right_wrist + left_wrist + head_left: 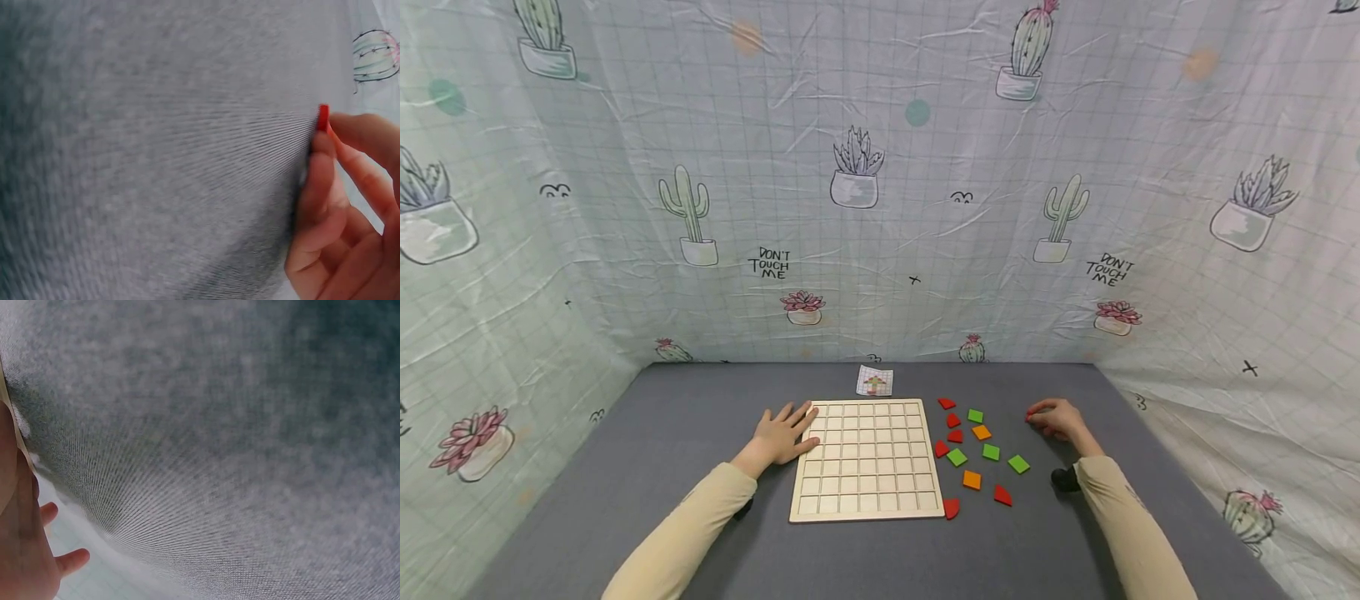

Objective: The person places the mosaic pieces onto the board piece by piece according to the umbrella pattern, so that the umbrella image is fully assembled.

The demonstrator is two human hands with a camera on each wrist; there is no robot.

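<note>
A pale wooden board [868,459] with a grid of square cells lies on the grey table. My left hand [779,437], fingers spread, rests on the board's left edge; the left wrist view catches only part of this hand [25,537]. Out to the right of the board, my right hand [1060,419] pinches a small red piece [322,117] between thumb and fingertips, low over the cloth. Most of that piece is hidden by the fingers. Between board and right hand lie loose flat pieces: several red rounded ones [1003,495], several green squares [991,452] and orange squares [972,480].
Behind the board lies a small paper card [875,382] with a coloured pattern on a grid. A cactus-print curtain [880,250] encloses the back and sides of the grey table [700,417]. One red piece [951,508] sits against the board's near right corner.
</note>
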